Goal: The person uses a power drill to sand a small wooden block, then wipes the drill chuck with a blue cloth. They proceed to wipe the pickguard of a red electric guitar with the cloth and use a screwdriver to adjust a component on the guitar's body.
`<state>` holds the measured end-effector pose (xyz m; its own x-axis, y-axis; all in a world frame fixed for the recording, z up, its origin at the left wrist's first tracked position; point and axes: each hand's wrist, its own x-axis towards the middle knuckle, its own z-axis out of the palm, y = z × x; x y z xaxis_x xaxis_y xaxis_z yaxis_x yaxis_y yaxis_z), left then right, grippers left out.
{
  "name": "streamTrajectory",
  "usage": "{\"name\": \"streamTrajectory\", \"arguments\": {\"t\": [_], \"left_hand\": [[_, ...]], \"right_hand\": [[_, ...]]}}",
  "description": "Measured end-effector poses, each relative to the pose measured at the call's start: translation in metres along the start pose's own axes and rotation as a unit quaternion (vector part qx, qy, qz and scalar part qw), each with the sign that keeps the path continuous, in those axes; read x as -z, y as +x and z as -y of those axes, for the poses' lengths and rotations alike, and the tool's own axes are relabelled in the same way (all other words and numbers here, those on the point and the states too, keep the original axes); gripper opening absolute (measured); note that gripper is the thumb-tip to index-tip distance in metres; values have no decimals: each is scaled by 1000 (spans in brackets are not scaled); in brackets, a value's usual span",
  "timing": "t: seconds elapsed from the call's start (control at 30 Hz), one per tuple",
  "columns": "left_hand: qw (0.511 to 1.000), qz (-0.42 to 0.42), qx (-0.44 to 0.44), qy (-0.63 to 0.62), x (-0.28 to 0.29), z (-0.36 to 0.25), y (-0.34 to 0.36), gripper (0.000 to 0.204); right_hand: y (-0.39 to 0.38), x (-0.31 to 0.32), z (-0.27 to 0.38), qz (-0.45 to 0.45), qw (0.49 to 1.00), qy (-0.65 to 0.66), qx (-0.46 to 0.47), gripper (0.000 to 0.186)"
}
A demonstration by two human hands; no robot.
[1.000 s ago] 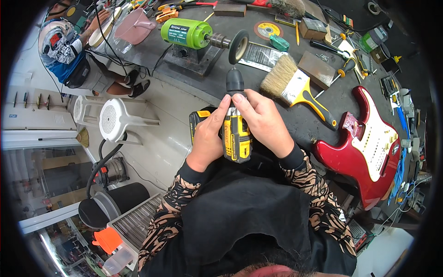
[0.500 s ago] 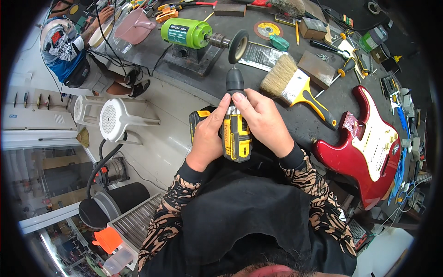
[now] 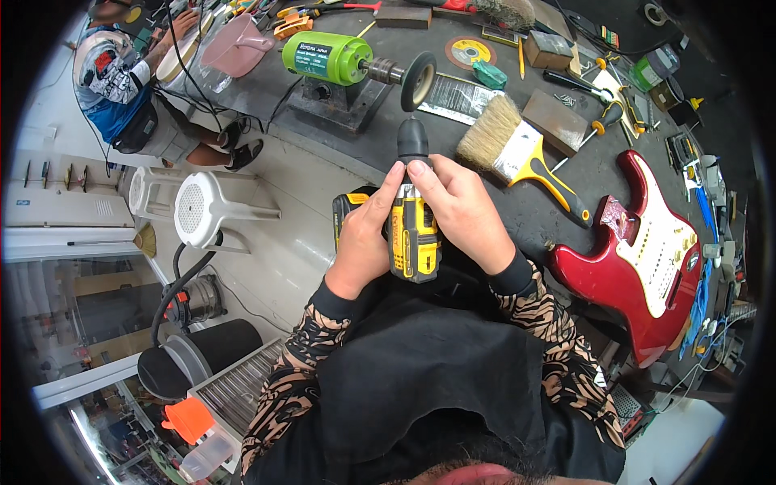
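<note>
Steadying the drill (image 3: 416, 238), clasped by left hand (image 3: 362, 244) and right hand (image 3: 470, 217), seems the step; moving farther requires clearing the wheel (image 3: 418, 82).

The yellow-and-black power drill (image 3: 416, 242) looks to be smooth moulded plastic, its tapered black chuck (image 3: 413, 141) duller, while the wine-red guitar body (image 3: 600, 271) on my side of the bench shines like wet lacquer around a smooth, cream, plastic-looking pickguard (image 3: 649, 260). Coarse tan bristles (image 3: 490, 133) stand out rough against the matt dark benchtop (image 3: 501, 217), near a glossy lime-green cylindrical motor (image 3: 327, 58) with a bare-metal chuck (image 3: 385, 70). The black cloth apron (image 3: 428, 356) looks matt, the white perforated stool (image 3: 198, 212) plastic, and the pale floor (image 3: 283, 234) gleams.
</note>
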<state>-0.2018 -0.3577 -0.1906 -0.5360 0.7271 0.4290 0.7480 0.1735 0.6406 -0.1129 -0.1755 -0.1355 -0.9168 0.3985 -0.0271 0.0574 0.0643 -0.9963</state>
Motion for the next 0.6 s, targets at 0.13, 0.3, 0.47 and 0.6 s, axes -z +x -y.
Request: {"name": "streamTrajectory", "arguments": {"t": [0.13,0.3,0.47,0.6], "left_hand": [[1000,8,8,-6,1,0,0,105],[1000,7,10,-9,1,-2,1,106],[1000,12,15,-10,1,-1,0,105],[1000,10,3,-10,0,0,-1,106]], "right_hand": [[-1,-1,3,2,1000,17,-3,53],[-1,0,2,4,1000,15,-7,53],[-1,-1,3,0,1000,15,-5,53],[0,-1,-3,3,1000,9,-9,52]]}}
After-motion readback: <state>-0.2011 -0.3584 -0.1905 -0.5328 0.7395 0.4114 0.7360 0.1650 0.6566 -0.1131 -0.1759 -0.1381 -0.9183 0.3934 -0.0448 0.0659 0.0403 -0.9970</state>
